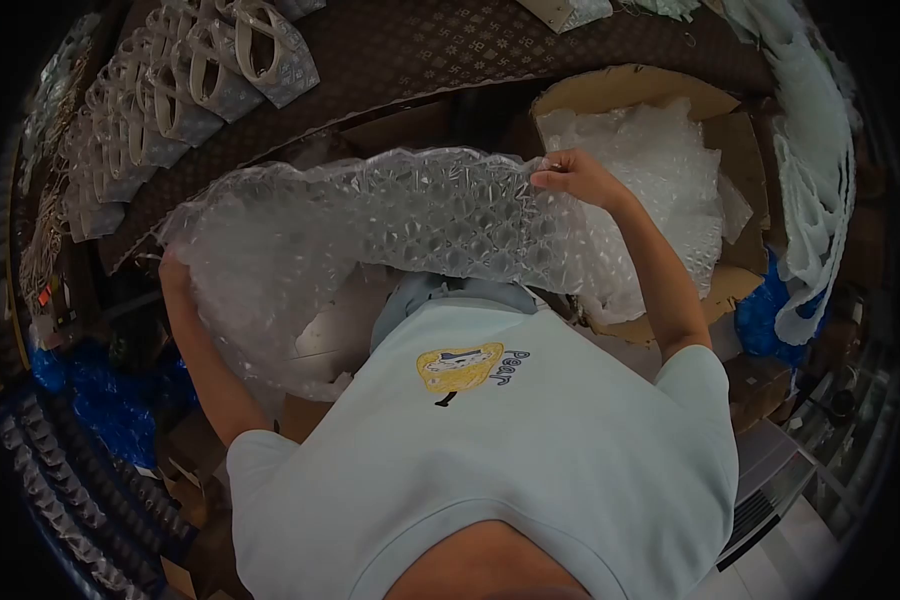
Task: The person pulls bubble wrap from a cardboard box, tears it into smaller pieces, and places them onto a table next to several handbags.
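Observation:
A long sheet of clear bubble wrap [450, 215] stretches across in front of my body, held up between both hands. My right hand [582, 180] pinches its upper edge, thumb against curled fingers. At the other end, my left hand [175, 272] grips the sheet's left edge, its fingers partly hidden by the plastic. The left part of the wrap hangs down loosely and looks blurred. Behind my right forearm, more bubble wrap [660, 170] fills an open cardboard box [735, 285].
Beyond the wrap is a table with a dark brown patterned covering [400, 70]. Several small handled bags [185, 90] stand in rows at its left. White foam-like sheets [810, 180] hang at the right. Blue plastic [110, 410] lies low on the left, with more blue plastic [765, 310] at the right.

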The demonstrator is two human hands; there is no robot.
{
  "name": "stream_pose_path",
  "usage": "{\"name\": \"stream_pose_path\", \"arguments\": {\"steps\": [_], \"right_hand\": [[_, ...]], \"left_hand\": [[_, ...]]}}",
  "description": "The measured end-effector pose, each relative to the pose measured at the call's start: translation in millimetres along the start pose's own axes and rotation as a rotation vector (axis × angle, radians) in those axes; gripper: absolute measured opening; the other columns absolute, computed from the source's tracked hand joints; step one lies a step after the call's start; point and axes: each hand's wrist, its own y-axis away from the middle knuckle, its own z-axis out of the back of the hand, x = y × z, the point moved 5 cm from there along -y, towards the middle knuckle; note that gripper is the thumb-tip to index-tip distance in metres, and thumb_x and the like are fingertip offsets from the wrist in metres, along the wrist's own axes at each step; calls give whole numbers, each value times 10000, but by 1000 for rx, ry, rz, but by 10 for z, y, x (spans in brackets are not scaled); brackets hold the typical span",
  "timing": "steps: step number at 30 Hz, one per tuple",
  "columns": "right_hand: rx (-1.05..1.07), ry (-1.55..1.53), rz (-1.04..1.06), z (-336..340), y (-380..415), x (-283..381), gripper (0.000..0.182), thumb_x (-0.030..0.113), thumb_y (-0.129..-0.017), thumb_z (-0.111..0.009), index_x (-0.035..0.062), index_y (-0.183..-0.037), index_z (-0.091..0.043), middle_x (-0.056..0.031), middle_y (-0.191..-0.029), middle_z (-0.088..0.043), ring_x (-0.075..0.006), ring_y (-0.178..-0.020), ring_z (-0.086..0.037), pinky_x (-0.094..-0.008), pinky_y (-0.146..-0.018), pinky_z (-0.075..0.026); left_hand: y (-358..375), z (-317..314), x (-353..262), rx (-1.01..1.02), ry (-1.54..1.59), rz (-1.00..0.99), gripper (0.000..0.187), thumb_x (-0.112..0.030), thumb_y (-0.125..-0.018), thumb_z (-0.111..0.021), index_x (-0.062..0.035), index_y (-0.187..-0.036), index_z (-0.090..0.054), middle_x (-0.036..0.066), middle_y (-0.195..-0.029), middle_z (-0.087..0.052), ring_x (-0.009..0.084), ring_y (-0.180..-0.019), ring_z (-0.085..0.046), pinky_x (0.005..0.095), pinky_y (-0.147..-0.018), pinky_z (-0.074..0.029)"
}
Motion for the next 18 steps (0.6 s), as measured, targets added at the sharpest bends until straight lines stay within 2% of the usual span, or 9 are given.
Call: {"name": "stream_pose_path", "arguments": {"steps": [2,3,5,6,8,10,14,16,18], "right_hand": [[-143,142,10,44,-21,105,164,195,-798,-633,43,-747,-602,15,-592,-540,-84,-548,-494,-244,-518,-396],[-310,319,81,54,37,296,161,213,-777,-642,60,-738,-606,-32,-591,-555,-153,-540,-519,-283,-511,-402],[-467,497,166,-50,72,596,160,230,-755,-651,77,-728,-610,-79,-590,-569,-222,-532,-543,-322,-505,-409],[-448,501,290,-167,71,741,144,199,-752,-654,62,-743,-609,-89,-604,-559,-228,-518,-517,-308,-494,-396],[-426,502,422,-374,108,1030,131,168,-750,-658,47,-758,-608,-100,-617,-548,-235,-504,-491,-293,-482,-383],[-93,261,716,-680,235,1350,123,147,-737,-665,39,-767,-615,-94,-615,-556,-233,-496,-490,-303,-472,-389],[-34,164,679,-707,317,1356,129,135,-736,-664,25,-735,-597,-101,-608,-543,-238,-494,-485,-308,-468,-388],[-120,390,596,-682,298,1168,131,149,-759,-650,31,-742,-597,-104,-606,-538,-235,-491,-475,-301,-466,-382],[-115,395,513,-747,288,1109,135,156,-774,-640,34,-738,-595,-101,-607,-541,-230,-493,-480,-298,-471,-384]], "left_hand": [[884,-340,-944,42,-117,-125,503,-126,-778,-479,-83,-1275,-415,77,-955,-587,131,-596,-474,298,-565,-437],[1341,-641,-1480,78,-238,-242,627,-82,-746,-479,-116,-1353,-325,97,-1005,-590,131,-557,-468,304,-546,-437],[1949,-1115,-1866,240,-478,-598,761,-51,-689,-503,-154,-1391,-226,126,-866,-607,146,-477,-456,309,-508,-418],[2243,-1400,-2002,348,-597,-524,797,-59,-672,-519,-170,-1396,-206,140,-699,-568,164,-427,-441,341,-501,-408],[2643,-1923,-2019,708,-394,-608,794,-79,-692,-524,-189,-1400,-182,119,-549,-493,215,-452,-476,355,-510,-405],[2689,-2306,-2069,911,-299,-576,665,-103,-716,-539,-161,-1344,-326,134,-576,-516,267,-515,-521,366,-543,-409],[2528,-2622,-1948,1139,14,-550,410,-145,-748,-557,-100,-1153,-519,166,-617,-537,319,-596,-539,369,-573,-414],[2485,-2627,-1889,1107,-552,-529,191,-187,-780,-556,-48,-909,-584,187,-740,-584,332,-674,-564,392,-614,-434],[2496,-2669,-1868,995,-533,-587,198,-223,-796,-544,-46,-877,-580,186,-761,-593,342,-711,-570,408,-631,-438]]}}
